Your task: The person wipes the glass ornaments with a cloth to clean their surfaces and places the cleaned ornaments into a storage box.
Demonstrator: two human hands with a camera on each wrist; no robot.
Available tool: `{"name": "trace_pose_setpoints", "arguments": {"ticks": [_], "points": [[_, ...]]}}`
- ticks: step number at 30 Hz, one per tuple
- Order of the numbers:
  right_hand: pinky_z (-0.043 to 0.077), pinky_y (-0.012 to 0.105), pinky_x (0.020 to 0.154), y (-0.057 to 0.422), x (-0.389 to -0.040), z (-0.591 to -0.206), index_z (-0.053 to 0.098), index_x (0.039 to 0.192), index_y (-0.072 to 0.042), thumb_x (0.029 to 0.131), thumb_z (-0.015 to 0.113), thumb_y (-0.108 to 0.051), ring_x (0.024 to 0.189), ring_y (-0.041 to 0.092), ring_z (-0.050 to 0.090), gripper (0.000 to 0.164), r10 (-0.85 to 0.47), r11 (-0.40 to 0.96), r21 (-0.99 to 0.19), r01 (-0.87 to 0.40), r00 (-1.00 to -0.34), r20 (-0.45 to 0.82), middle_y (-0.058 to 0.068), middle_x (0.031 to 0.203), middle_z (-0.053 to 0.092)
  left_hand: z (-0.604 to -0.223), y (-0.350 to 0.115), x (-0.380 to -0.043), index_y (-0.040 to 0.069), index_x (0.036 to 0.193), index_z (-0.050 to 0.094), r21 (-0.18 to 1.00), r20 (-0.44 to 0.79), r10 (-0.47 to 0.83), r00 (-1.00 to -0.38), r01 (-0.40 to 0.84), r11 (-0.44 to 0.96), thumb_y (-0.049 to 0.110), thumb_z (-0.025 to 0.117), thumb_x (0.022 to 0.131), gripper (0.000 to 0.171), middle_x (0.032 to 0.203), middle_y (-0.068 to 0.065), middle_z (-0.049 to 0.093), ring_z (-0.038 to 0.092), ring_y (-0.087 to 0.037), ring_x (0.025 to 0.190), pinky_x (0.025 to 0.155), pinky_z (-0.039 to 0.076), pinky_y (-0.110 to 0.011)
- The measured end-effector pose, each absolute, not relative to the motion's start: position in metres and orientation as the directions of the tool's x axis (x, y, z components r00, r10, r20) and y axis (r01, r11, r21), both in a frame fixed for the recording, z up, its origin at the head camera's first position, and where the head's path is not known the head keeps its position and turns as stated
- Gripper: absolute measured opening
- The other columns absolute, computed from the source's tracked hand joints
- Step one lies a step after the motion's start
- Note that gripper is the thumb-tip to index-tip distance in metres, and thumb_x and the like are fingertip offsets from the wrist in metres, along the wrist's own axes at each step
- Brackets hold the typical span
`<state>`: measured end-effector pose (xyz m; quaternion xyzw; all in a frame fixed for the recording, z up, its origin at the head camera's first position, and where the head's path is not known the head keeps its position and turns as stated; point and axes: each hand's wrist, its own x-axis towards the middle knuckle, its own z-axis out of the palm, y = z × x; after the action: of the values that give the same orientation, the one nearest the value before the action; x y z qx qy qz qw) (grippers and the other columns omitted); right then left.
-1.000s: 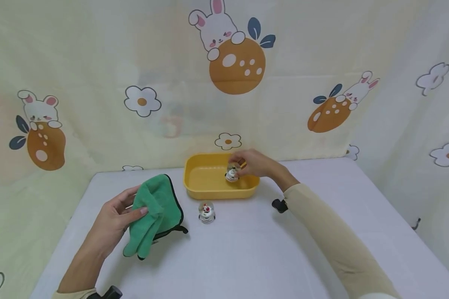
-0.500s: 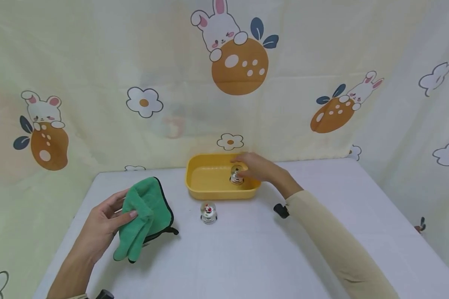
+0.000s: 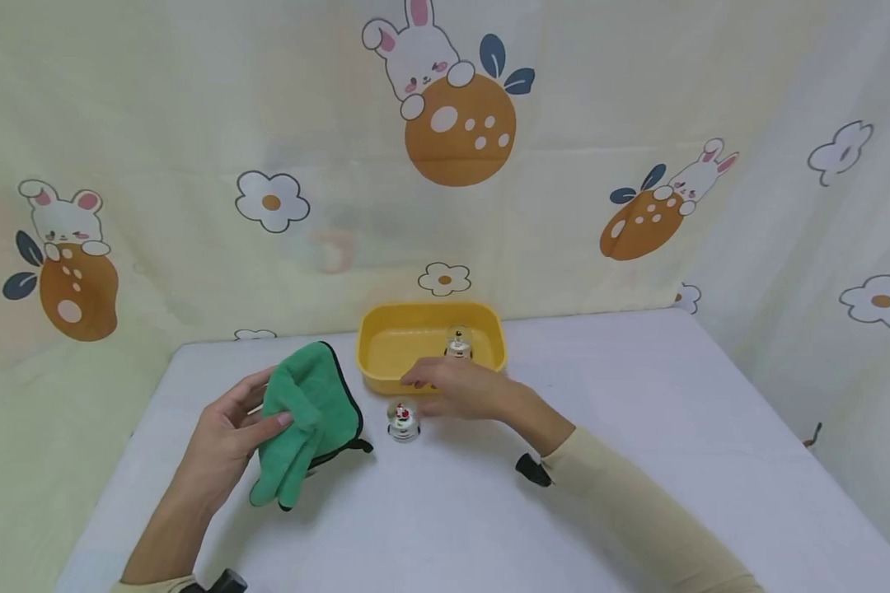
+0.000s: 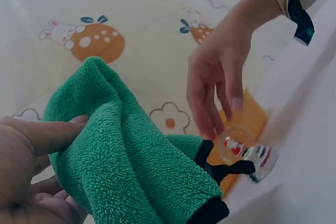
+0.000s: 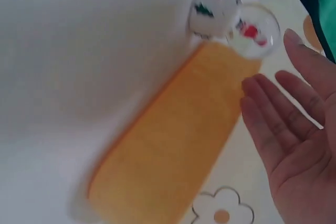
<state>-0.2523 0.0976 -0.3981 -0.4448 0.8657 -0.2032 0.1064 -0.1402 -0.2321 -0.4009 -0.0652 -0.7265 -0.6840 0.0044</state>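
My left hand [image 3: 226, 441] pinches a folded green cloth [image 3: 307, 420] with black edging, held above the table's left side. The right hand [image 3: 463, 389] hangs over the front rim of the yellow tray [image 3: 367, 362], its fingers loosely spread and holding nothing. Just left of its fingertips a small snow globe [image 3: 404, 422] with a red and white figure stands on the table, apart from the hand. A second snow globe [image 3: 458, 342] stands inside the tray, toward its right end. In the right wrist view the fingers [image 5: 268, 114] reach beside the first globe [image 5: 254, 31] without visible contact.
A white-covered table [image 3: 445, 527] bears everything. Behind it hangs a pale curtain [image 3: 193, 247] printed with rabbits and flowers. Black straps with small dark camera parts [image 3: 532, 469] sit at the wrists.
The right hand has let go of the snow globe in the tray. It has drawn back toward the front left, near the other globe. The left hand still holds the cloth.
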Motion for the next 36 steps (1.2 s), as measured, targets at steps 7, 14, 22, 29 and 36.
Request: {"name": "trace_pose_setpoints", "arguments": {"ticks": [7, 14, 22, 29, 36], "points": [[0.054, 0.024, 0.093, 0.074, -0.244, -0.420, 0.064, 0.132, -0.009, 0.088, 0.081, -0.019, 0.103, 0.012, 0.062, 0.048, -0.787, 0.569, -0.453, -0.686, -0.615, -0.058, 0.001, 0.119, 0.068, -0.393, -0.206, -0.145, 0.008, 0.148, 0.050, 0.987, 0.129, 0.126, -0.984, 0.139, 0.080, 0.006, 0.074, 0.092, 0.061, 0.136, -0.004, 0.060, 0.069, -0.014, 0.111, 0.087, 0.060, -0.027], [0.055, 0.024, 0.087, 0.080, -0.243, -0.433, 0.065, 0.120, -0.017, 0.091, 0.074, -0.009, 0.093, 0.008, 0.060, 0.032, -0.744, 0.578, -0.533, -0.618, -0.667, -0.034, -0.010, 0.105, 0.067, -0.382, -0.179, -0.149, 0.009, 0.147, 0.051, 0.979, 0.182, 0.190, -0.965, 0.196, 0.058, 0.005, 0.074, 0.092, 0.060, 0.141, -0.014, 0.057, 0.067, -0.017, 0.115, 0.092, 0.059, -0.028], [0.054, 0.029, 0.081, 0.111, -0.232, -0.409, 0.068, 0.117, -0.015, 0.091, 0.071, -0.015, 0.093, 0.014, 0.060, 0.026, -0.677, 0.617, -0.497, -0.611, -0.733, 0.060, -0.005, 0.108, 0.067, -0.373, -0.161, -0.155, 0.013, 0.147, 0.051, 0.974, 0.202, 0.215, -0.955, 0.219, 0.058, 0.007, 0.076, 0.091, 0.062, 0.143, -0.011, 0.056, 0.065, -0.020, 0.119, 0.094, 0.058, -0.029], [0.057, 0.043, 0.092, 0.146, -0.214, -0.366, 0.057, 0.144, -0.019, 0.091, 0.074, -0.029, 0.121, 0.026, 0.061, 0.056, -0.606, 0.641, -0.475, -0.603, -0.777, 0.168, 0.005, 0.143, 0.058, -0.370, -0.147, -0.163, 0.015, 0.147, 0.052, 0.972, 0.217, 0.247, -0.944, 0.234, 0.040, 0.006, 0.076, 0.091, 0.062, 0.143, -0.009, 0.057, 0.063, -0.028, 0.121, 0.093, 0.058, -0.032], [0.061, 0.034, 0.078, 0.148, -0.196, -0.338, 0.054, 0.142, -0.014, 0.087, 0.078, -0.025, 0.095, 0.014, 0.063, 0.061, -0.557, 0.593, -0.492, -0.638, -0.766, 0.321, -0.003, 0.109, 0.066, -0.364, -0.124, -0.167, 0.017, 0.146, 0.054, 0.971, 0.228, 0.265, -0.937, 0.238, 0.004, 0.008, 0.076, 0.091, 0.060, 0.141, -0.008, 0.058, 0.063, -0.031, 0.121, 0.093, 0.059, -0.034]]}}
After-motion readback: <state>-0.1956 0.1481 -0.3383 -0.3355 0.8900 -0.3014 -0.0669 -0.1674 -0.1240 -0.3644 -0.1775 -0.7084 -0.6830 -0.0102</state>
